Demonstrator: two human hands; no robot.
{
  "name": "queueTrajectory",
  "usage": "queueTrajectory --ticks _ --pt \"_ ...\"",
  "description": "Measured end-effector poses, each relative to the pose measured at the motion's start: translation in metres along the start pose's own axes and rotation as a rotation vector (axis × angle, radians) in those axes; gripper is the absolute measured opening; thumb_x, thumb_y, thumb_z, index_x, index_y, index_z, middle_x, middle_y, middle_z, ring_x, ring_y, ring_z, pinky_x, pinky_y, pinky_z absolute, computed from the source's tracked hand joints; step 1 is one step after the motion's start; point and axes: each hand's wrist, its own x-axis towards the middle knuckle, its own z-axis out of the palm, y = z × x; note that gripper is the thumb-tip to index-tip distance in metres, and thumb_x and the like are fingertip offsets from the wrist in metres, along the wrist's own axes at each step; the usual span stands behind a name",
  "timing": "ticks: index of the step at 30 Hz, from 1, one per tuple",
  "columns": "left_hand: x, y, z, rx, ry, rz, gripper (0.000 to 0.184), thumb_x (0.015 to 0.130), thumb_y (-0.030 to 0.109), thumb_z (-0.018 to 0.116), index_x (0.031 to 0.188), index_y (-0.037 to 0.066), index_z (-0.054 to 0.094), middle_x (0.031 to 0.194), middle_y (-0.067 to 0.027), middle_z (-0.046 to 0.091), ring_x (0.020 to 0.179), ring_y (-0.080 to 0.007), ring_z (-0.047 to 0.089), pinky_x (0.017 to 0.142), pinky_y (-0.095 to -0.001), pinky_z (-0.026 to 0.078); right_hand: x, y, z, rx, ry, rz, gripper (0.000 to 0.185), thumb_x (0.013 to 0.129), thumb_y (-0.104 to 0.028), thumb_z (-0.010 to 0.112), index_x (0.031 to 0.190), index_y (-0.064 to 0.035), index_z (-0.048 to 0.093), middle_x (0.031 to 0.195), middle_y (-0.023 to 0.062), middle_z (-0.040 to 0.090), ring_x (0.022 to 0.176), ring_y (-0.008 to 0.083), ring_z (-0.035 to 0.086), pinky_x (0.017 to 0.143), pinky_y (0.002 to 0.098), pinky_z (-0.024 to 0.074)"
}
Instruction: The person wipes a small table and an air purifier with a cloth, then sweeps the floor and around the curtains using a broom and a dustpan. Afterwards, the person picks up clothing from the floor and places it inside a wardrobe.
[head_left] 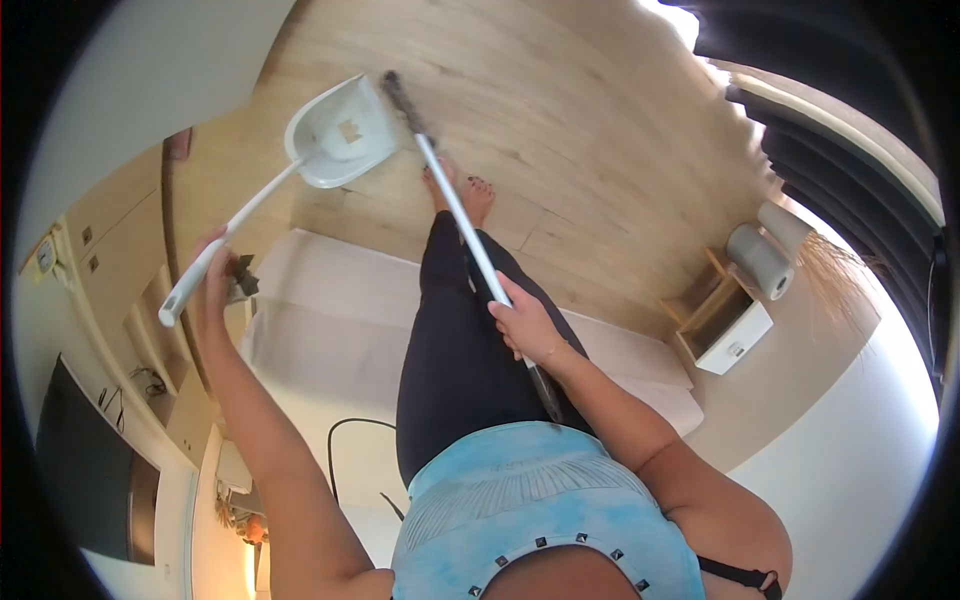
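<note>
My left hand (218, 272) is closed round the white handle of a long-handled dustpan (370, 135), at the left. The dustpan's pan lies at the wooden floor, with a small pale piece (349, 131) in it. My right hand (525, 322) grips the pale blue-white pole of a broom (458, 208), whose dark end passes below the hand. Just right of the pan's open edge is the broom's dark bristle head (404, 100), somewhat blurred. It appears close to the floor.
My bare feet (470, 190) stand on the wooden floor (580, 120) near the broom head. Behind my legs is a pale bench-like surface (330, 300). A small wooden shelf (710, 315) with a white drawer and a grey cylinder (758, 262) are at the right, beside dark curtains (840, 160).
</note>
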Motion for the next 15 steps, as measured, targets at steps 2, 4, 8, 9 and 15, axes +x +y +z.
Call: queueTrajectory --ticks 2,4,8,9,15 --pt "0.002 -0.013 -0.009 -0.111 -0.012 -0.035 0.030 0.075 0.018 0.051 0.103 0.009 0.057 0.070 -0.0009 0.049 0.062 -0.0084 0.045 0.055 -0.0209 0.036 0.004 -0.004 0.016 -0.029 -0.060 -0.009 0.056 0.083 -0.017 0.048 0.134 -0.0197 0.027 0.057 0.0018 0.043 0.043 0.0102 0.044 0.034 0.0261 0.0395" --pt "-0.001 -0.016 -0.011 -0.097 0.016 -0.032 0.030 0.075 0.018 0.052 0.103 0.009 0.057 0.069 -0.0009 0.049 0.061 -0.0084 0.045 0.054 -0.0212 0.036 -0.011 -0.010 0.019 -0.214 -0.003 -0.078 0.055 0.083 -0.017 0.048 0.134 -0.0191 0.027 0.058 0.0038 0.045 0.042 0.0125 0.046 0.036 0.0270 0.0412" --pt "0.011 -0.039 -0.008 -0.224 0.014 -0.033 0.029 0.075 0.016 0.052 0.102 0.008 0.057 0.068 -0.0009 0.050 0.059 -0.0082 0.045 0.053 -0.0214 0.037 -0.012 -0.005 -0.015 0.084 -0.132 -0.034 0.055 0.085 -0.015 0.047 0.135 -0.0208 0.023 0.055 -0.0004 0.041 0.037 0.0070 0.037 0.031 0.0229 0.0345" --pt "0.009 -0.036 -0.008 -0.256 0.007 -0.031 0.028 0.074 0.015 0.053 0.100 0.007 0.057 0.068 -0.0010 0.050 0.059 -0.0080 0.045 0.053 -0.0208 0.036 -0.014 -0.007 -0.017 0.069 -0.131 -0.031 0.055 0.085 -0.015 0.047 0.135 -0.0208 0.023 0.055 -0.0004 0.041 0.037 0.0070 0.037 0.031 0.0229 0.0345" --pt "-0.003 -0.023 -0.009 -0.288 0.060 -0.038 0.028 0.073 0.012 0.051 0.100 0.006 0.055 0.067 -0.0006 0.049 0.061 -0.0079 0.045 0.054 -0.0197 0.034 -0.023 -0.015 -0.007 -0.037 0.040 -0.048 0.053 0.087 -0.014 0.046 0.135 -0.0166 0.025 0.054 -0.0030 0.036 0.037 0.0052 0.032 0.031 0.0206 0.0309"
